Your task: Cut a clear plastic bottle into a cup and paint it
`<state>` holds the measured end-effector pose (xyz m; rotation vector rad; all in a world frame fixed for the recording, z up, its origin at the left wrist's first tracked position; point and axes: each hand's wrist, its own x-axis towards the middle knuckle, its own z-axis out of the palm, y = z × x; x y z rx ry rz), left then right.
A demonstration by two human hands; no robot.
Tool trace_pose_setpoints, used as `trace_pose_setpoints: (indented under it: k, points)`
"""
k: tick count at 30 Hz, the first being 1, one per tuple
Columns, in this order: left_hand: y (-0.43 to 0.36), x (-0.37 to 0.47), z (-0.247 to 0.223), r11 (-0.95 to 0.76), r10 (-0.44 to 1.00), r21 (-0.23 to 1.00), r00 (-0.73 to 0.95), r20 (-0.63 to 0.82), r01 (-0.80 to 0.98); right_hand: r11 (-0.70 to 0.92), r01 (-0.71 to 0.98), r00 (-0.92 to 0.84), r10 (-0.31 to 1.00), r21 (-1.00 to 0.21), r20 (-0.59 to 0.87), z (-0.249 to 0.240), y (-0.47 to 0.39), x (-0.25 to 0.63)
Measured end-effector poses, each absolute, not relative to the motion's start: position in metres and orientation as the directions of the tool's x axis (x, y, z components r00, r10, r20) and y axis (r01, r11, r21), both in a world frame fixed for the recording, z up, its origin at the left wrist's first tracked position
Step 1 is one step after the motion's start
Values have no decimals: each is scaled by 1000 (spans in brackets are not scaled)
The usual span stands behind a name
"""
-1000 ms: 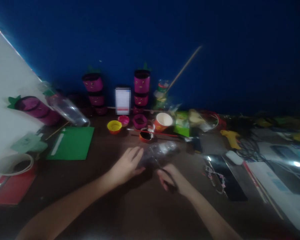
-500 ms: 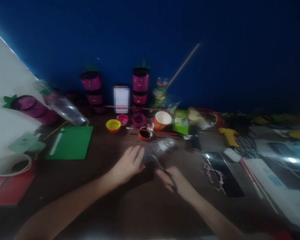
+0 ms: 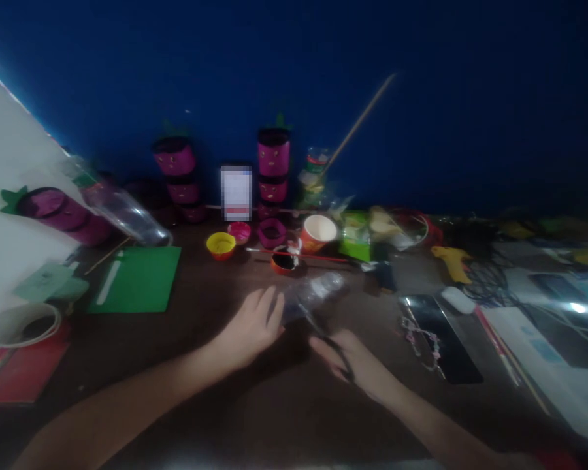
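Observation:
A clear plastic bottle piece (image 3: 318, 287) lies on its side at the middle of the dark table, its narrow end toward the right. My left hand (image 3: 257, 320) is closed around its wider left end, the fingers partly hiding it. Dark-handled scissors (image 3: 336, 349) are in my right hand (image 3: 350, 362), with the fingers wrapped about the handles. The blades (image 3: 311, 318) point up and left and meet the near side of the bottle. Blur hides whether they have gone into the plastic.
Behind the bottle stand a yellow cup (image 3: 221, 246), a dark paint cup (image 3: 283, 262) with a red brush (image 3: 318, 257) across it, and a paper cup (image 3: 319, 232). A green sheet (image 3: 136, 281) lies left; a phone (image 3: 441, 339) and a yellow glue gun (image 3: 451, 263) lie right.
The view has shifted slightly. My right hand and the scissors sit a touch lower and further right; the left hand keeps its hold on the bottle piece.

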<state>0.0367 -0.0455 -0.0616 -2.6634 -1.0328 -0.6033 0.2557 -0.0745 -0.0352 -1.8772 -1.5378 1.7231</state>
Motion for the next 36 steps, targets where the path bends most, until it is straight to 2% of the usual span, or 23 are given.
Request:
trace_pose_setpoints:
  k: [9,14,18,21,24,26,28,30,36]
  points:
    - [-47,39,-62,-717,620,-42,664,419,696,-463,547,-198,738,-697,-645,-7,-70,251]
    - [-49,39,-60,-715,599,-74,664,447,695,-499,519,-207,714,-693,-669,5,-68,252]
    - [-50,41,-57,-724,595,-98,690,412,683,-530,523,-193,689,-667,-699,9,-67,254]
    - [-46,39,-58,-733,631,24,667,395,680,-516,530,-204,693,-673,-692,9,-66,256]
    - [-40,36,-64,-710,698,288,592,403,642,-454,567,-218,722,-687,-656,-3,-66,255]
    - [-37,34,-69,-633,774,462,499,390,621,-414,564,-246,741,-714,-625,-18,-67,255]
    - [-35,34,-74,-559,828,574,445,342,598,-412,532,-267,748,-740,-608,-34,-67,255]
    - [-34,35,-77,-555,829,590,449,334,586,-430,502,-261,752,-751,-605,-46,-67,256]
    - [-38,37,-84,-658,753,449,511,416,604,-436,438,-309,748,-786,-587,-29,-60,257]
